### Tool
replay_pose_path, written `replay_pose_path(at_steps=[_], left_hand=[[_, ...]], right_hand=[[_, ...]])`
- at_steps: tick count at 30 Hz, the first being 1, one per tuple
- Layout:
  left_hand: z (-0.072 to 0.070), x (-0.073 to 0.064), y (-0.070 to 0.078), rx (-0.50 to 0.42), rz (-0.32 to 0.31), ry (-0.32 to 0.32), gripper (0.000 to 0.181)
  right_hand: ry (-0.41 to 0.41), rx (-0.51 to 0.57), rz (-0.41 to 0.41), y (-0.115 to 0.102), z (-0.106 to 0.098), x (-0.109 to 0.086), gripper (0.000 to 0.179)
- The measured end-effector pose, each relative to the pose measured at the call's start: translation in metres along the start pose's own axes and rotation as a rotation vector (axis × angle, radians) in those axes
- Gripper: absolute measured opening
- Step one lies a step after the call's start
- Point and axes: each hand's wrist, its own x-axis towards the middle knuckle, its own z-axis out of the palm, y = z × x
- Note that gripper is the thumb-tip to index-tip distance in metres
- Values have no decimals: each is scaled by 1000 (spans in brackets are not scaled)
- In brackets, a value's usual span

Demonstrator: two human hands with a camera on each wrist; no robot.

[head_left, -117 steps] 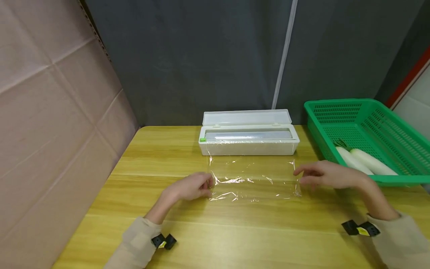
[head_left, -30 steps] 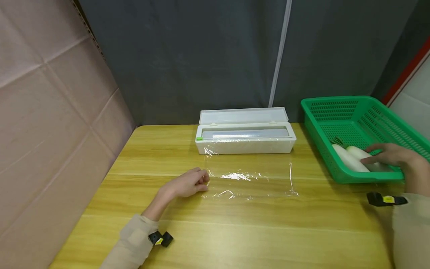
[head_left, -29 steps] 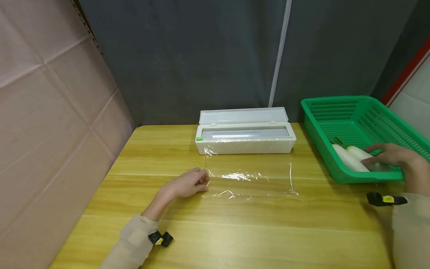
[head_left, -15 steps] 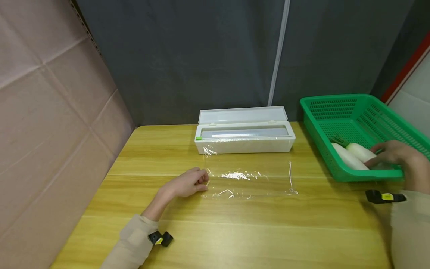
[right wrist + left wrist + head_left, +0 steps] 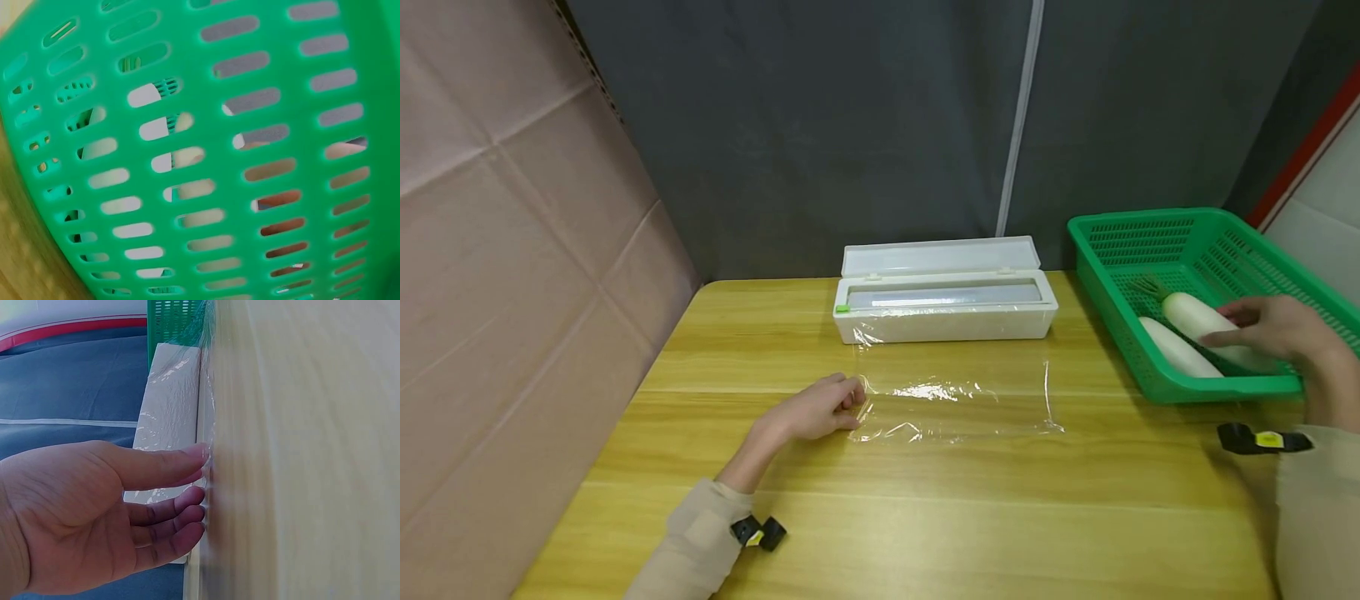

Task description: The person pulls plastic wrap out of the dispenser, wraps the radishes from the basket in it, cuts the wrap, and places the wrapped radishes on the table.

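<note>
In the head view my left hand point(image 5: 820, 408) pinches the left edge of a clear sheet of plastic wrap point(image 5: 928, 391) pulled out over the table. The left wrist view shows thumb and forefinger together at the edge of the film. The sheet runs back to a white wrap dispenser box point(image 5: 947, 326), lid up, roll inside. At right my right hand point(image 5: 1281, 333) grips a white radish point(image 5: 1195, 317), leaf stubs pointing away, inside a green basket point(image 5: 1180, 389). A second white radish point(image 5: 1176, 348) lies beside it. In the right wrist view the basket wall point(image 5: 206, 169) mostly hides that hand.
A small green slider point(image 5: 843, 308) sits at the dispenser's left end. Behind the wooden table point(image 5: 880, 533) hangs a dark grey curtain point(image 5: 790, 142). A pale draped wall point(image 5: 512, 292) borders the left side.
My right hand has gone from the wrap's right edge into the basket and grips a radish, which has shifted up and away from the other one. The left hand stays at the wrap's left edge.
</note>
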Motion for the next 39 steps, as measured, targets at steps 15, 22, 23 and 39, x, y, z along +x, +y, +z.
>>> replay_pose_path(at_steps=[15, 22, 23, 39], left_hand=[[-1, -1, 1, -17, -21, -2, 23], [0, 0, 1, -16, -19, -4, 24], [0, 0, 1, -15, -19, -4, 24], [1, 2, 5, -10, -27, -5, 24]], right_hand=[[259, 121, 16, -29, -5, -9, 74], [295, 106, -43, -50, -10, -14, 69], [298, 104, -54, -54, -11, -14, 69], [308, 140, -223, -99, -6, -21, 63]])
